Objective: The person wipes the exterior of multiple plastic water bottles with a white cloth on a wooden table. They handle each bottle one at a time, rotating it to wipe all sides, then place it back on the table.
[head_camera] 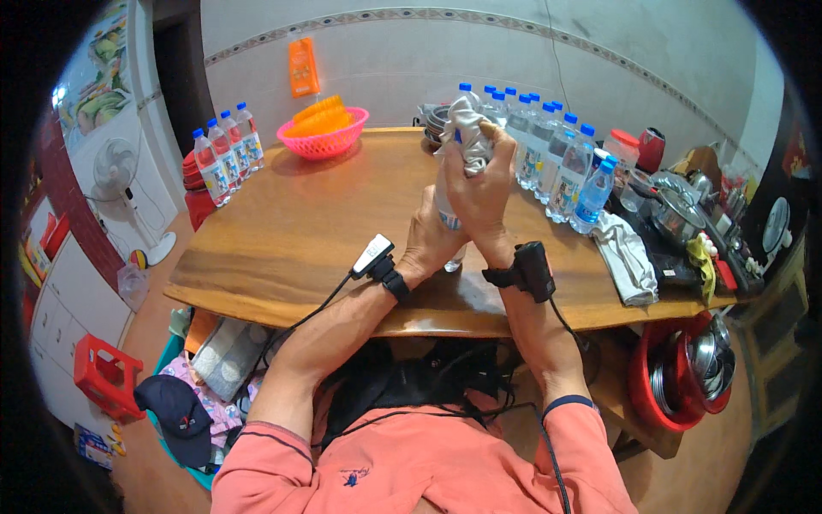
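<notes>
Above the front part of a wooden table [308, 212], my left hand [427, 234] is wrapped around the lower part of a clear plastic water bottle [443, 193]. My right hand [485, 183] grips a pale cloth [472, 125] bunched over the top of that bottle. A bit of blue shows beneath the cloth near the bottle's neck. The bottle's base shows below my hands; its middle is largely hidden by them. A sensor is strapped to each wrist.
Blue-capped bottles [565, 186] line the right; several more [221, 160] stand at the left edge. A pink basket [321, 135] holds orange items at the back. A folded cloth [626, 257], a lidded pot [677, 215] and kitchenware crowd the right end. A red stool [106, 372] stands on the floor.
</notes>
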Demonstrator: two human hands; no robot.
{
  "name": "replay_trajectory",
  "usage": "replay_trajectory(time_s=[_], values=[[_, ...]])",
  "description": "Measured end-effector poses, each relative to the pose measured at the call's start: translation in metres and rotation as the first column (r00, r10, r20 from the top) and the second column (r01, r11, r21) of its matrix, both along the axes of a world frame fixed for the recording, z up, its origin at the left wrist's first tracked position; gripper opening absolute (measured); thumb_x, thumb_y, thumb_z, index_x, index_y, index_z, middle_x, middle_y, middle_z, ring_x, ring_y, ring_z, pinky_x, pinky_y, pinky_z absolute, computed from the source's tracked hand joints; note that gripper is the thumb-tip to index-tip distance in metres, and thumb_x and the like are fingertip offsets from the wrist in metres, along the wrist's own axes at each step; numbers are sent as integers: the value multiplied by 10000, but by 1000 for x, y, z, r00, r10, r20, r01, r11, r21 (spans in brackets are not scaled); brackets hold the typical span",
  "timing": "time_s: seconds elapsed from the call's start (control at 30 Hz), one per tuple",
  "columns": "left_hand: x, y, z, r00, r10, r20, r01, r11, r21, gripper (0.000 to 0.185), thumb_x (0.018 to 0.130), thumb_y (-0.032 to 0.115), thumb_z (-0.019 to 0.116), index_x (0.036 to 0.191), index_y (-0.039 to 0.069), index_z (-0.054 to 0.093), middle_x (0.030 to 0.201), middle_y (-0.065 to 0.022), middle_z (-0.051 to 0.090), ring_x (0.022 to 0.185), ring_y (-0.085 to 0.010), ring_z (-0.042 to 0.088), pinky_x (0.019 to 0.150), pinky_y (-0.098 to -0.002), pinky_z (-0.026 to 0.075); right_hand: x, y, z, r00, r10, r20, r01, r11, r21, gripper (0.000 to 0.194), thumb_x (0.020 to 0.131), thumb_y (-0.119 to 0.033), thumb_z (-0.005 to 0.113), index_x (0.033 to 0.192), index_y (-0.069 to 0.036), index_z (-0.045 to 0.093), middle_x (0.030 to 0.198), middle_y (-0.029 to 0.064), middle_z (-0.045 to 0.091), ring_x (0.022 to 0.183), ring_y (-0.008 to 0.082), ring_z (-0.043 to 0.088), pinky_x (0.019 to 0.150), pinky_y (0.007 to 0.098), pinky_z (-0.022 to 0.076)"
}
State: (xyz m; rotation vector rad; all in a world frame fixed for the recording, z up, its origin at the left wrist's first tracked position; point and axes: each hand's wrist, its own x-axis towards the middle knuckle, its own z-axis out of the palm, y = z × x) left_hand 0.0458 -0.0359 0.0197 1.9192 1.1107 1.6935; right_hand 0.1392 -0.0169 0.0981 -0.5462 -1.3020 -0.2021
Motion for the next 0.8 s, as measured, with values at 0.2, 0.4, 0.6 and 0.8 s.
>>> replay_trajectory(time_s=[0.2,0.4,0.6,0.8], values=[[2,2,4,1000,-22,-3,22,1000,-9,752,779,297,901,1294,-29,460,1110,-251,703,1044,-390,726,857,-453,586,22,5,19,980,47,191,-75,987,143,424,1071,-346,545,1262,10,670,1154,213,670,1022,356,687,875,440,561],[1,-5,0,998,62,16,-62,997,-44,750,798,264,880,1356,-6,458,1156,-227,692,1061,-377,709,905,-457,564,8,17,-15,950,299,-85,-310,932,-185,345,1078,-256,467,1087,24,668,917,146,673,859,239,639,799,391,526],[-7,18,-13,997,68,-42,-61,987,148,890,807,216,867,1488,-8,339,1417,-236,505,1273,-352,579,1061,-445,489,26,46,-33,893,411,-182,-426,643,-637,399,984,-267,469,813,49,644,744,149,633,747,201,557,669,436,452],[-20,22,-10,923,-306,232,325,945,-45,892,922,366,788,1568,36,269,1487,-225,467,1316,-291,547,1099,-436,470,29,52,-35,754,538,-377,-628,420,-655,351,955,-215,494,1002,42,728,897,101,694,782,183,600,690,360,496]])
